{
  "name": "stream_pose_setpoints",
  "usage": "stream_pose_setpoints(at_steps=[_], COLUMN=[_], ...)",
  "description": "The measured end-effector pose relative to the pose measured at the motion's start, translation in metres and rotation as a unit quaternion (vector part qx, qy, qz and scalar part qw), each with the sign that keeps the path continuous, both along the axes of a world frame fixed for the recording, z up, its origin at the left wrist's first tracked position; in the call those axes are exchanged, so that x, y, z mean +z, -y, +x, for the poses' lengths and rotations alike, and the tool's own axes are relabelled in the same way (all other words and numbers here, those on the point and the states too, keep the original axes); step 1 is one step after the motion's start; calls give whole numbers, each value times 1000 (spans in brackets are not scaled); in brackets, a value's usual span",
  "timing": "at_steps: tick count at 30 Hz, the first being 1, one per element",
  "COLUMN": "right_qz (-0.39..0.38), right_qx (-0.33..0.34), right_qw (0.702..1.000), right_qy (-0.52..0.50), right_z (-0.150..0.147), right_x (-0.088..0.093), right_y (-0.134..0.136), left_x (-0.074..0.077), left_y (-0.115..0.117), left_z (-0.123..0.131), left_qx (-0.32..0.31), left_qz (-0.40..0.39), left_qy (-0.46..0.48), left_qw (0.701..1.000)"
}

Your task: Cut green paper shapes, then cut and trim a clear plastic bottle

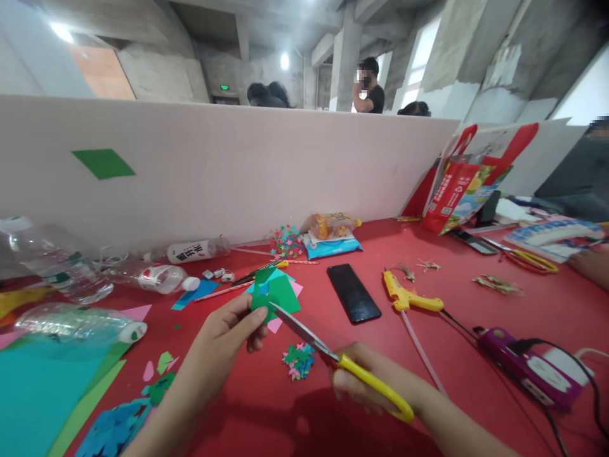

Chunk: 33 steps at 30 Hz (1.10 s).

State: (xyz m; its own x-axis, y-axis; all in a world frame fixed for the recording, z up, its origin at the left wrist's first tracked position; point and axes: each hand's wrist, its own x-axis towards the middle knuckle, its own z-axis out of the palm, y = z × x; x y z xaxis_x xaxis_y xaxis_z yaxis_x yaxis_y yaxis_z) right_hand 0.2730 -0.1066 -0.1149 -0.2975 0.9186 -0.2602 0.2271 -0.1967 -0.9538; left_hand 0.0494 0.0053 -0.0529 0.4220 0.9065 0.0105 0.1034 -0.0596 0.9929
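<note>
Scissors with yellow handles [349,366] are gripped by the right hand [371,358] at lower centre, their tips at green paper [261,298] pinched mid-frame in the left hand [232,327]. Trimming seems in hand; the next snip calls for the paper to be held steady.

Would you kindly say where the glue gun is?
In the head view, the glue gun lies right of centre, between the black smartphone and the purple power strip.

A black phone [354,294] lies on the table [442,266], with a shopping bag [459,193] farther back to the right.
</note>
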Motion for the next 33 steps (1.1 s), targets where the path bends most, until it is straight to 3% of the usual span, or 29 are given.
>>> stream_pose_setpoints(at_steps=[7, 11, 16, 21, 29, 33], right_qz=[7, 10, 28, 5, -48, -34], right_qx=[27, 20, 25, 11, -46, -53], right_qw=[998, 999, 998, 999, 995, 995], right_qy=[-50, -40, -55, -42, -71, -74], right_z=[-3, -5, -5, -12, -34, -40], right_x=[7, 5, 4, 10, -2, -1], right_y=[3, 5, 5, 4, 11, 14], left_x=[0, -1, -8, -7, -3, -2], left_y=[11, 14, 12, 15, 21, 22], left_z=[6, 8, 6, 10, 16, 16], left_qx=[59, 47, 62, 66, 89, 90], left_qz=[21, -3, 38, 41, 22, 25], left_qy=[1, 22, -10, 1, 33, 34], left_qw=[998, 999, 997, 997, 995, 995])
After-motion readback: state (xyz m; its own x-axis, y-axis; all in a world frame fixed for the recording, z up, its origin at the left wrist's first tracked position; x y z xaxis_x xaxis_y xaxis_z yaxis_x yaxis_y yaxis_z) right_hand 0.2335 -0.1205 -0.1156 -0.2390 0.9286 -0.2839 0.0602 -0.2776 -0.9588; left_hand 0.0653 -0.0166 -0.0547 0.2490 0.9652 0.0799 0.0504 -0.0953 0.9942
